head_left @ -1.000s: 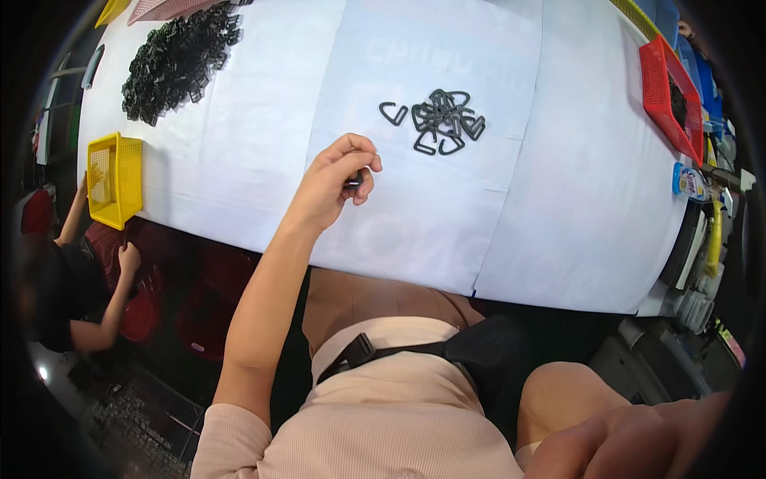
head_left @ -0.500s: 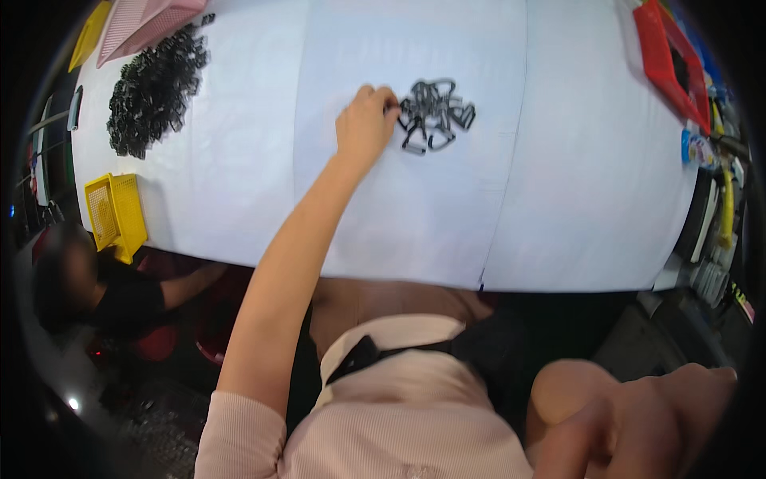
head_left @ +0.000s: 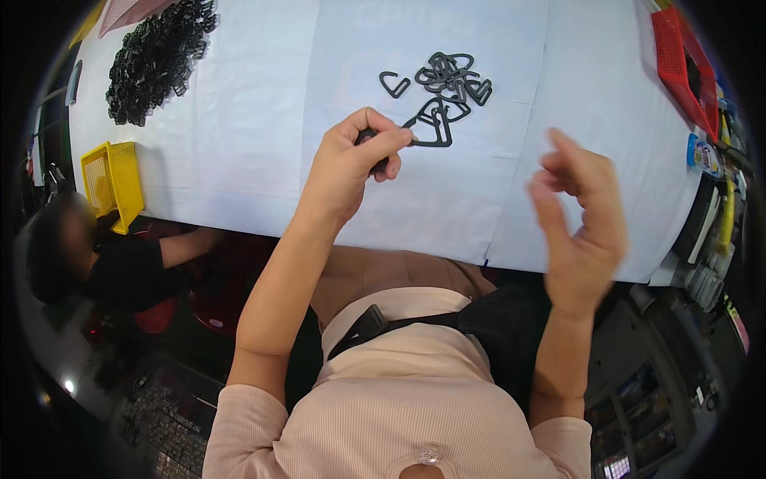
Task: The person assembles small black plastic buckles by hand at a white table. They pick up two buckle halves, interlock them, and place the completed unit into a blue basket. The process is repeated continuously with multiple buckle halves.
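My left hand (head_left: pixel 341 169) is closed, pinching a black triangular clip (head_left: pixel 435 144) between thumb and forefinger above the white table. Another dark piece shows inside its curled fingers, partly hidden. Just beyond the held clip lies a small loose heap of black clips (head_left: pixel 448 76); some overlap, and one touches or nearly touches the held one. A single black clip (head_left: pixel 394 85) with a gap in its frame rests left of the heap. Over the table's right front part hovers my right hand (head_left: pixel 586 227), open and holding nothing, its fingertips blurred.
A large pile of small black pieces (head_left: pixel 155 68) covers the far left, beside a pink basket (head_left: pixel 120 14). Toward the near left corner stands a yellow basket (head_left: pixel 124 180), with another person (head_left: pixel 132 271) below it. A red tray (head_left: pixel 678 60) sits at the far right.
My left hand has drawn back from the heap toward me, now with a clip in its pinch. My right hand has risen from the lower right to above the table.
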`<state>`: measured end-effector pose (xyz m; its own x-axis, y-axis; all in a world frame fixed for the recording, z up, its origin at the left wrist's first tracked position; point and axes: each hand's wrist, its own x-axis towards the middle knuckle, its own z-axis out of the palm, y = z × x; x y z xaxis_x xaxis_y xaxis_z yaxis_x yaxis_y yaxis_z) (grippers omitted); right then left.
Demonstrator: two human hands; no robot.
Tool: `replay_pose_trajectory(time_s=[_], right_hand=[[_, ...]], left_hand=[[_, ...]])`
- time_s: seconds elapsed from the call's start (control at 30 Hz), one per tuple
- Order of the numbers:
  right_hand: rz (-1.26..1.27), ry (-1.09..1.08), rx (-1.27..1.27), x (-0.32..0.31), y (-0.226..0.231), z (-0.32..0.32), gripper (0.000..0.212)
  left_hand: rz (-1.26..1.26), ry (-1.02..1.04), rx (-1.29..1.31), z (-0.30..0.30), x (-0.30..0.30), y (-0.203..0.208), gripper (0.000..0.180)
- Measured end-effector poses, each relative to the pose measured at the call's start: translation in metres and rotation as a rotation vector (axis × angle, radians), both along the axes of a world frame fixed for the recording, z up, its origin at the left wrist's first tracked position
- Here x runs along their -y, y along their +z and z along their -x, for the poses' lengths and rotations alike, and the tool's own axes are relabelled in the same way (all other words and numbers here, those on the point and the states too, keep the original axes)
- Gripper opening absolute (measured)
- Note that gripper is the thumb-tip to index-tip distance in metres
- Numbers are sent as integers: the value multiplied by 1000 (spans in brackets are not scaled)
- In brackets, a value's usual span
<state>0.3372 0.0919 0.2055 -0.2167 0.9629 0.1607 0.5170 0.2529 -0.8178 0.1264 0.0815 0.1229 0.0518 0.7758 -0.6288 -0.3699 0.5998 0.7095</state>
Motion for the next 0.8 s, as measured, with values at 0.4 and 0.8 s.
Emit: replay_pose_trajectory(time_s=[0.4, 0.8], right_hand=[[-154, 111, 231, 29, -42, 15, 18], [913, 12, -355, 35, -28, 18, 18]], left_hand=[[-342, -68, -348, -28, 41, 47, 15], [19, -39, -5, -33, 53, 39, 17]])
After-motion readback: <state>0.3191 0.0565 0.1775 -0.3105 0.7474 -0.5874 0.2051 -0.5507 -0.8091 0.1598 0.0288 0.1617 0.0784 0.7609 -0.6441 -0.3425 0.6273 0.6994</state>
